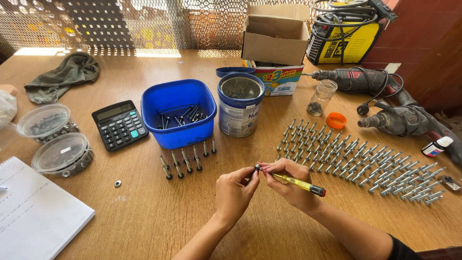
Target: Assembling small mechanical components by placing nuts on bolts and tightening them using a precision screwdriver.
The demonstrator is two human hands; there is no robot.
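Note:
My right hand (pixel 288 185) holds a yellow screwdriver (pixel 298 184) with a red tip on its handle, the shaft end pointing left. My left hand (pixel 235 191) pinches a small dark metal piece (pixel 257 167) at that end, fingers closed on it. Both hands meet above the wooden table (pixel 159 212), near its front middle. Just behind them, a short row of dark bolts (pixel 185 161) lies in front of a blue plastic tub (pixel 179 113) that holds more bolts. To the right, several rows of silver bolts (pixel 361 156) are laid out.
An open metal tin (pixel 239 103), a calculator (pixel 120 125), two lidded clear containers (pixel 53 137), a notebook (pixel 33 214), a loose washer (pixel 117 183), a glass jar (pixel 321 96) with orange lid (pixel 336 120), two power drills (pixel 394 103), a cardboard box (pixel 274 36), a yellow machine (pixel 346 33).

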